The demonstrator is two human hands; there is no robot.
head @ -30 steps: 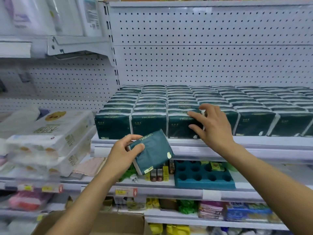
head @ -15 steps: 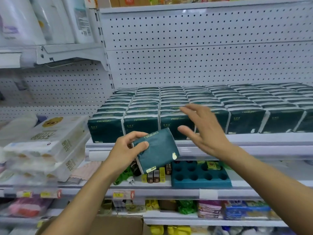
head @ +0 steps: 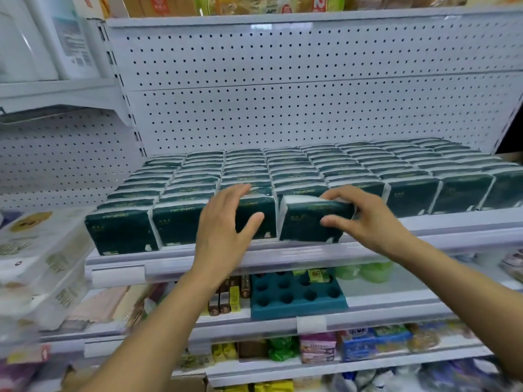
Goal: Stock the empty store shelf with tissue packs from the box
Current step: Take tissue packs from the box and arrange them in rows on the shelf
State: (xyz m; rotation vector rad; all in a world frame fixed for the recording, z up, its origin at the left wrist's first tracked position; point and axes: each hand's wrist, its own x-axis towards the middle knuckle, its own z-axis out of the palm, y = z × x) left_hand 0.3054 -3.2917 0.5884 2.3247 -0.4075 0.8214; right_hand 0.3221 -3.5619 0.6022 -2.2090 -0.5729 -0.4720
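Here both hands (head: 223,222) press packs (head: 308,222)

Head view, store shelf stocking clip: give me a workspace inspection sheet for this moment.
Surface: white store shelf, pegboard back, covered in rows of packs.
Job's things: dark green tissue packs standing in rows; front pack sits tilted at the shelf's front edge; cardboard box partly visible at the bottom edge.
Clutter: nothing seen on the stocked shelf.
Grippers: left hand open, fingers spread against the front-row packs; right hand grips the front pack's right end, fingers on top, thumb on its face.
Cables: nothing seen.
Surroundings: blue holed tray and small goods on the shelf below; white wrapped paper bundles at left.
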